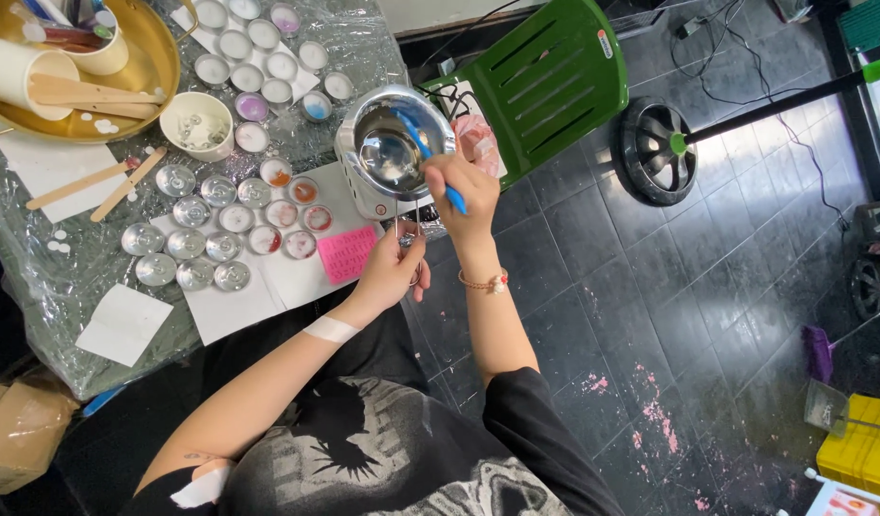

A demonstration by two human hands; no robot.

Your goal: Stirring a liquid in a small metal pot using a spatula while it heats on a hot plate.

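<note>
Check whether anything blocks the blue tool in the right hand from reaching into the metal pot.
Nothing visible does. The right hand holds the blue tool with its tip already inside the open metal pot; no lid covers it.

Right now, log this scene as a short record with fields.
Setting: table covered in clear plastic sheet, dark tiled floor
Right hand: holds a blue tool reaching into the metal melting pot
Left hand: at the table edge below the pot, by a pink note
On table: rows of small round tins, some holding coloured wax; wooden sticks; gold tray with cups
Nearby: green chair
</note>
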